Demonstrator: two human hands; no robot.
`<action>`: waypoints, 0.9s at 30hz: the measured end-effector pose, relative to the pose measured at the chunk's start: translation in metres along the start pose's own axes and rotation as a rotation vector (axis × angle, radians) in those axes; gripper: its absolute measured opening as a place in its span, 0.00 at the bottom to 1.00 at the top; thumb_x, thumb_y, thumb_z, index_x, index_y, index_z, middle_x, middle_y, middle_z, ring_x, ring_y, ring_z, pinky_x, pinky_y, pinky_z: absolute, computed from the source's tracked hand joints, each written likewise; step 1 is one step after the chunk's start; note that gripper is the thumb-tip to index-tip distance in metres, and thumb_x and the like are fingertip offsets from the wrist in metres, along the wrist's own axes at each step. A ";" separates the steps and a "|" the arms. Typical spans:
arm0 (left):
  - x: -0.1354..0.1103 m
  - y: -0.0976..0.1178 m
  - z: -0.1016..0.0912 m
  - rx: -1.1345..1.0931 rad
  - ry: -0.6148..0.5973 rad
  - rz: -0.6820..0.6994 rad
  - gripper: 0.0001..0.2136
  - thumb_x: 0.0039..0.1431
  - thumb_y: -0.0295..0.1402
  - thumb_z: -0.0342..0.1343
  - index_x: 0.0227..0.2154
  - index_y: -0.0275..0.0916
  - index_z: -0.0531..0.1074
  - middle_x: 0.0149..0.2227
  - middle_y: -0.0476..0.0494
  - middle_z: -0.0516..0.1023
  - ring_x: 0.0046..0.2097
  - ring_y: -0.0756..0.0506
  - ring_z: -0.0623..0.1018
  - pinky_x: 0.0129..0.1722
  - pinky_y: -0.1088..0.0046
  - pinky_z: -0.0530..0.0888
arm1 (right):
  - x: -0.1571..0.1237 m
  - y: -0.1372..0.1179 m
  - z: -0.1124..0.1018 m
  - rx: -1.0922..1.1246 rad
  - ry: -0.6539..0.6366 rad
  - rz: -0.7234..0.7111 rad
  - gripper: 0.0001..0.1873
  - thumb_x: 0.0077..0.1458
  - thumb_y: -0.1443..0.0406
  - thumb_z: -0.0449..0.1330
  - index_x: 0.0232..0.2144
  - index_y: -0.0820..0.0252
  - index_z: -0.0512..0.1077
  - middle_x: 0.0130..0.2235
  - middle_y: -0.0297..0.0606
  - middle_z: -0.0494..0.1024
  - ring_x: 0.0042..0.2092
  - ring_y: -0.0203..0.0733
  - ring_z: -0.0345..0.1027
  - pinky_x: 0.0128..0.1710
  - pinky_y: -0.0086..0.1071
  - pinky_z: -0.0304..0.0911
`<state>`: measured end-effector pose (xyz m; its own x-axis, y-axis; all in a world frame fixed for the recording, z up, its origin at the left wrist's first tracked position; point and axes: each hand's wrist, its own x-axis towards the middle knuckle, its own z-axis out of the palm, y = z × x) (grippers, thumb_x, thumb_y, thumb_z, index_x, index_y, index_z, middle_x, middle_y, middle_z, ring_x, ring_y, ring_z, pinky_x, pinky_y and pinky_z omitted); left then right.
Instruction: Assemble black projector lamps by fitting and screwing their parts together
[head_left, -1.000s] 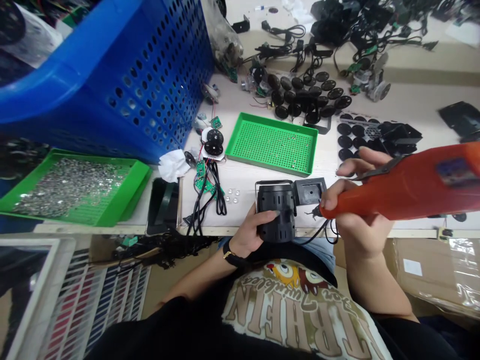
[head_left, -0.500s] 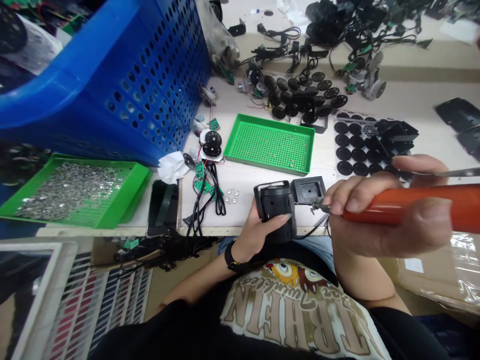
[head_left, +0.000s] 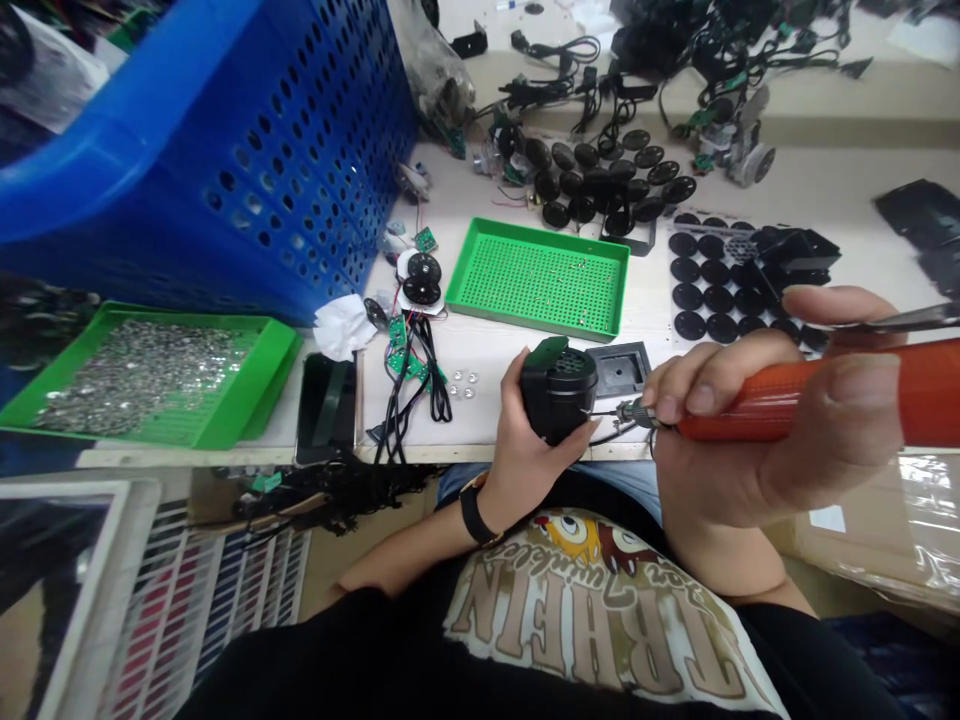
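My left hand grips a black cylindrical housing with a vented end and a small flap on top. My right hand is shut around the orange handle of a soldering iron. Its metal tip is at a thin wire running from the housing, though I cannot tell whether they touch. A steel strip, possibly tweezers, lies between my right fingers. A square black bracket sits on the table just beyond the housing.
A blue perforated crate looms at the left, beside a green tray of silver parts. A green perforated tray stands ahead. Circuit boards with black cables, a phone and rows of black discs lie around.
My left hand has turned the housing so its vented end faces up and has lifted it off the square bracket. The soldering iron has shifted slightly left.
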<state>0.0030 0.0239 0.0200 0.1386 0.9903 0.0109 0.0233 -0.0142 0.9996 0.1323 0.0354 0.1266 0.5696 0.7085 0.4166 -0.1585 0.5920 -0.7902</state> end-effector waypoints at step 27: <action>0.010 0.021 0.005 -0.532 -0.245 -0.442 0.23 0.48 0.36 0.76 0.45 0.40 0.74 0.43 0.48 0.79 0.47 0.44 0.77 0.51 0.65 0.72 | 0.003 0.039 -0.004 0.193 -0.251 -0.233 0.09 0.60 0.61 0.63 0.42 0.53 0.76 0.18 0.23 0.68 0.13 0.32 0.57 0.13 0.29 0.60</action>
<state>0.0095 0.0329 0.0414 0.4466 0.8276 -0.3402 -0.3469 0.5106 0.7867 0.1310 0.0594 0.0957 0.3968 0.6047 0.6905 -0.2111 0.7923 -0.5725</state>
